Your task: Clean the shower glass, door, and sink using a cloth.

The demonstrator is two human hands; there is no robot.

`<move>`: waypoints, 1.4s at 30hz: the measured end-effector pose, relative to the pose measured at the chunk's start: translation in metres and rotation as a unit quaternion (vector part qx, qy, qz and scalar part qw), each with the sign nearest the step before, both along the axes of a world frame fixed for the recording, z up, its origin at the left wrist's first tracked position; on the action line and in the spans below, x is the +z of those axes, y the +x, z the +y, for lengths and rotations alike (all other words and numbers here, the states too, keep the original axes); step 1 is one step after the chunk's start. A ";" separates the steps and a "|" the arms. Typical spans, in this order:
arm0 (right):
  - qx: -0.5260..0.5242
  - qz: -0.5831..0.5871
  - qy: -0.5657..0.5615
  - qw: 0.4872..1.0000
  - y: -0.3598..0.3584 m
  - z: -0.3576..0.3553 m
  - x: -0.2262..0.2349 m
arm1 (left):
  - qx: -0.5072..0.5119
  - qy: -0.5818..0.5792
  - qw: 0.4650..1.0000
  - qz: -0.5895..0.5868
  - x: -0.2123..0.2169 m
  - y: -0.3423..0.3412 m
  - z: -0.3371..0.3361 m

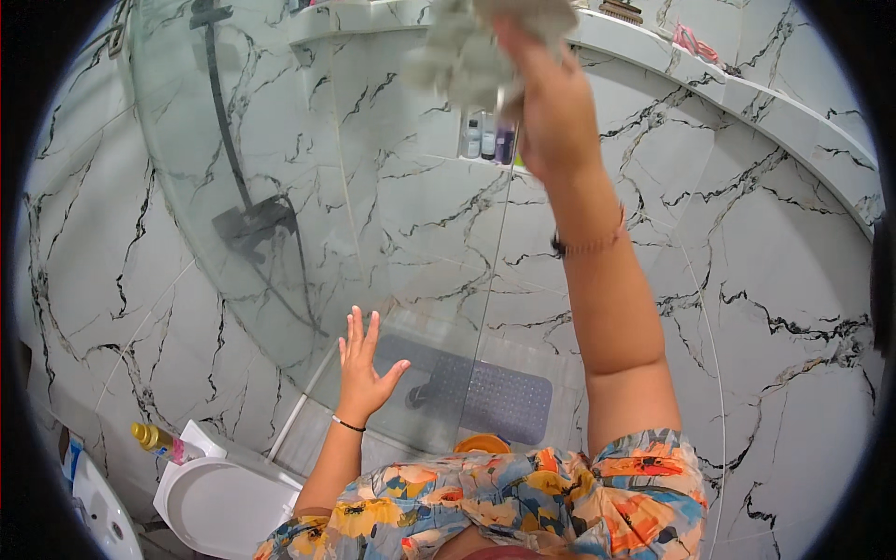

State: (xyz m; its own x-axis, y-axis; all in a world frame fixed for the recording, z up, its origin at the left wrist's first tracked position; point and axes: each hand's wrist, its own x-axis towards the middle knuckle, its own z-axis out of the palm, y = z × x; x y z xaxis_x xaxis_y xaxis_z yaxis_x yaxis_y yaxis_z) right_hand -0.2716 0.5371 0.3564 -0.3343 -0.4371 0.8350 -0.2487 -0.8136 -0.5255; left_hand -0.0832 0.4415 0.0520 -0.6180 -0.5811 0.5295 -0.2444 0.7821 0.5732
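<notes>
My right hand (562,112) is raised high with the arm stretched out, its fingers closed round a bunched greenish-grey cloth (467,58). The cloth is smeared by motion, and part of it runs out of view at the top. Behind it stands the clear glass shower screen (401,233); whether the cloth touches the glass I cannot tell. Lower down, my left hand (366,375) is open with fingers spread, holding nothing. It is close to the lower part of the glass, but contact is not plain.
Through the glass show a black shower fixture (257,224), bottles (487,140) in a wall niche and a grey bath mat (509,401). A white toilet (229,504), with a yellow-capped bottle (159,441) on it, and a washbasin (98,509) stand left. A ledge (793,117) curves along the far wall.
</notes>
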 end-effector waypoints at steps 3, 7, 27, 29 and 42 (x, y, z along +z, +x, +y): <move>-0.048 0.011 -0.044 0.998 0.007 -0.006 0.000 | 0.003 -0.005 1.000 -0.006 0.002 -0.001 0.002; -0.135 -0.044 0.047 0.989 0.017 0.005 -0.090 | 0.007 -0.005 1.000 -0.006 0.001 0.002 0.001; -0.111 -0.013 0.111 0.988 0.010 0.018 -0.088 | 0.011 -0.004 1.000 -0.025 0.007 0.006 0.002; -0.064 0.005 0.075 0.995 0.000 0.011 -0.043 | 0.004 -0.004 0.999 -0.031 0.011 0.003 0.002; -0.152 -0.102 0.414 0.891 0.035 0.061 -0.389 | -0.056 -0.040 0.997 -0.035 0.002 0.019 -0.017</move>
